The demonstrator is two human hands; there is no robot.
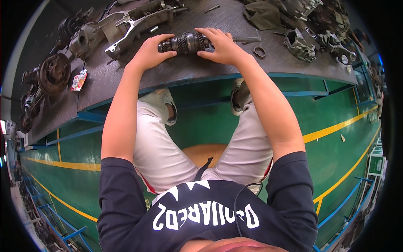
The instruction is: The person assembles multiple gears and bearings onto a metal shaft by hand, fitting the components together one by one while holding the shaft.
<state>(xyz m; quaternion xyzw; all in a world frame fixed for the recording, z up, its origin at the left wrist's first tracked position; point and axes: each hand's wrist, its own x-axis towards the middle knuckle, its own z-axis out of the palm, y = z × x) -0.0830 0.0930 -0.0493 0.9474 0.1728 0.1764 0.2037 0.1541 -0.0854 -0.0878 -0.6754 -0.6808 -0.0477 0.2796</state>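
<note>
A gearbox shaft with several toothed gears [187, 43] lies crosswise on the dark metal bench, between my two hands. My left hand [153, 52] wraps round its left end, thumb on the near side and fingers on the far side. Round the right part of the gear stack curls my right hand [220, 46], gripping it the same way. The bare splined end of the shaft [247, 39] sticks out to the right past this hand. Just beyond it on the bench lies a small toothed ring [259, 52].
An opened gearbox housing [121, 31] stands at the far left, with a rusty drum [54, 73] and a small packet [79, 80] nearer. More metal castings [300, 45] and a dark cloth [262, 14] are at the far right. The bench's blue front edge [197, 78] runs above my knees.
</note>
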